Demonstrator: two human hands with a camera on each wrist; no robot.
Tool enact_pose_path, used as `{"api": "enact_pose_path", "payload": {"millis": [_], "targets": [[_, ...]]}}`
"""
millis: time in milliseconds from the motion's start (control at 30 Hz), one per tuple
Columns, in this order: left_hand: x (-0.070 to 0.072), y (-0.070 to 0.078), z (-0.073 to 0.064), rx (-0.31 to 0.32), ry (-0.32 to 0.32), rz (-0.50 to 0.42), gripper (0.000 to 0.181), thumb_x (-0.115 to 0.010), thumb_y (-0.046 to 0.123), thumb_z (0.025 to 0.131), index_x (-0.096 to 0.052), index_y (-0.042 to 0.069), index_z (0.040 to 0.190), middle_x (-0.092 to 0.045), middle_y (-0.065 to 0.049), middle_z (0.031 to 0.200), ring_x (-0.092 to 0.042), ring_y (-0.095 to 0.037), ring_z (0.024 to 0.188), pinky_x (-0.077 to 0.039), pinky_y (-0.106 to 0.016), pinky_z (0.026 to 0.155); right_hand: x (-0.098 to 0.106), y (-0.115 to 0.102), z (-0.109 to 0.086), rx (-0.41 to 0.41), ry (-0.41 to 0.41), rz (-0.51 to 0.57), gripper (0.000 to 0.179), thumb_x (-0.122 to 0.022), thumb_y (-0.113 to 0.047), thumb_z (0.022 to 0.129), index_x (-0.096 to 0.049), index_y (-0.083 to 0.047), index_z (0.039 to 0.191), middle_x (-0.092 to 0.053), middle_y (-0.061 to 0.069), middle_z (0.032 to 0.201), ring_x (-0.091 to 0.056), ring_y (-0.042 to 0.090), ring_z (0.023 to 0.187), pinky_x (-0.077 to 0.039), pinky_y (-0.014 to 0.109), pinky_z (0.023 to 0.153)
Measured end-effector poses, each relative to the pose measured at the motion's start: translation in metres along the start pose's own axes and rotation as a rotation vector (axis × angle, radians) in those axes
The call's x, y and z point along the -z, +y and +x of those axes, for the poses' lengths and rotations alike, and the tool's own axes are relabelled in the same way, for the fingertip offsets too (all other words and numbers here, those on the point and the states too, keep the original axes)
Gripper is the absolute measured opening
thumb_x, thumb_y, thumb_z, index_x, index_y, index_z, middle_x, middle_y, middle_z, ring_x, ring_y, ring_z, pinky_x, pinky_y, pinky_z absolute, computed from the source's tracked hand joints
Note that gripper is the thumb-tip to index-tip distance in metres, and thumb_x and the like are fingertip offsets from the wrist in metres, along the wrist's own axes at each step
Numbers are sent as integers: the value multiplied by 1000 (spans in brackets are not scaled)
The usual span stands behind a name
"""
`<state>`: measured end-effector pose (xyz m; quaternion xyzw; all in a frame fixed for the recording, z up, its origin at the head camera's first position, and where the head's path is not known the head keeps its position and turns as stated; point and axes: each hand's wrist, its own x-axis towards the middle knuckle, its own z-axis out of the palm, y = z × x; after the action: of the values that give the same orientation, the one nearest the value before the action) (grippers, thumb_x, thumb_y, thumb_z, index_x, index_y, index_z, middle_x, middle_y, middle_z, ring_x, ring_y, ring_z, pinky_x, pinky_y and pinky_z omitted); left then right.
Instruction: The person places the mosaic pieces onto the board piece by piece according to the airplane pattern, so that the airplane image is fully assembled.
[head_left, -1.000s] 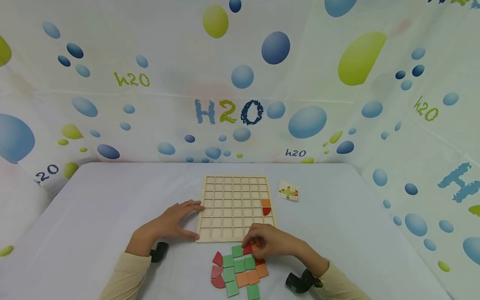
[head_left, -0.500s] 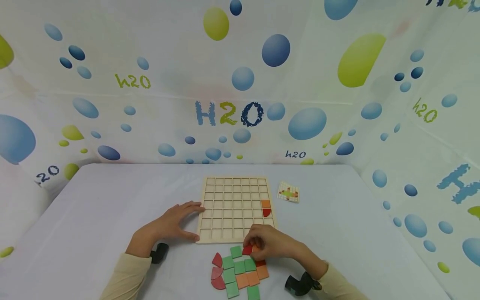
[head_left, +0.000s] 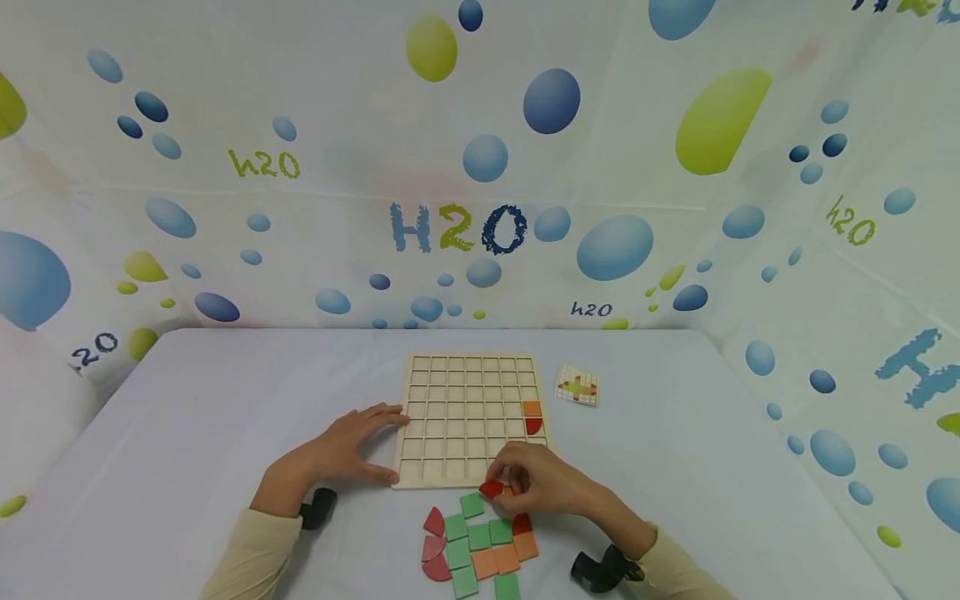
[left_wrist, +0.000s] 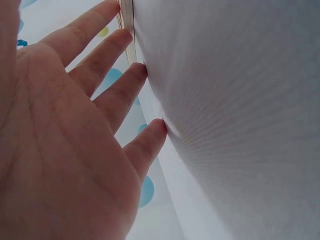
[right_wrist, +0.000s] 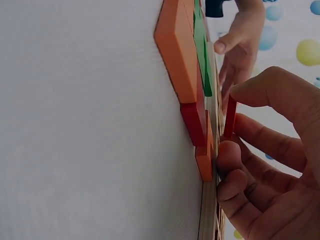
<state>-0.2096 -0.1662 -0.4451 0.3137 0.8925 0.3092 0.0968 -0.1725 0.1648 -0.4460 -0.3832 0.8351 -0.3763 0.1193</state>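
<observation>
A wooden grid board (head_left: 456, 394) lies on the white table, holding an orange square (head_left: 532, 408) and a red rounded tile (head_left: 533, 426) in cells at its right side. My left hand (head_left: 345, 442) rests at the board's left edge, fingers spread, with fingertips against the side in the left wrist view. Between thumb and finger, my right hand (head_left: 546, 481) pinches a red quarter-circle tile (right_wrist: 230, 117), raised near the board's front edge. Below it, an orange tile (right_wrist: 205, 160) is partly hidden by the hand in the head view.
Loose green squares (head_left: 458, 552), orange squares (head_left: 506, 557) and red rounded tiles (head_left: 436, 567) lie in a cluster before the board. A small pattern card (head_left: 577, 387) sits beyond the board's right edge. A printed curtain (head_left: 337, 167) hangs behind the table.
My right hand has lifted the red quarter-circle tile from the cluster, slightly up and toward the board. A red tile near the orange squares shows more fully. My left hand has stayed put.
</observation>
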Motion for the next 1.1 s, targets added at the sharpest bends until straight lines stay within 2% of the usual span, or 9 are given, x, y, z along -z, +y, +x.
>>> {"api": "enact_pose_path", "payload": {"millis": [233, 433, 700, 833, 933, 1100], "targets": [[-1, -2, 1, 7, -5, -2, 77, -84, 37, 73, -52, 7, 136, -43, -21, 147, -34, -46, 137, -20, -70, 109, 1, 5, -1, 23, 34, 27, 20, -72, -7, 84, -67, -8, 104, -61, 4, 79, -51, 2, 63, -48, 16, 57], [-1, -2, 1, -4, 0, 6, 78, -84, 39, 73, -52, 7, 136, -43, -21, 147, -34, -45, 137, -20, -71, 108, 3, 9, -4, -13, 109, 59, 24, -72, -6, 84, -67, -7, 107, -61, 4, 84, -50, -2, 65, -48, 17, 56], [0, -3, 1, -20, 9, 9, 77, -84, 38, 74, -52, 6, 136, -44, -21, 146, -35, -46, 136, -21, -71, 108, 8, 15, -3, -17, 227, 28, 23, -72, -5, 84, -66, -4, 107, -66, 8, 95, -54, 4, 69, -50, 19, 58], [1, -3, 1, -17, 9, 23, 77, -84, 39, 74, -52, 7, 136, -44, -21, 146, -35, -46, 136, -22, -71, 108, 8, 20, -2, -25, 273, 31, 26, -72, -1, 82, -67, -3, 108, -67, 11, 99, -57, 12, 69, -51, 20, 60], [1, -3, 2, 0, 3, 9, 78, -84, 38, 73, -52, 6, 136, -43, -22, 147, -34, -46, 137, -20, -70, 108, 9, 22, -1, -24, 302, 18, 24, -73, -2, 83, -67, -4, 107, -67, 10, 97, -57, 15, 69, -51, 21, 60], [1, -4, 2, -10, 1, 16, 77, -84, 38, 73, -52, 6, 136, -43, -22, 146, -35, -46, 136, -21, -71, 108, 13, 27, -1, -22, 351, -7, 23, -72, -2, 83, -68, -4, 106, -66, 9, 94, -55, 17, 69, -50, 21, 59]]}}
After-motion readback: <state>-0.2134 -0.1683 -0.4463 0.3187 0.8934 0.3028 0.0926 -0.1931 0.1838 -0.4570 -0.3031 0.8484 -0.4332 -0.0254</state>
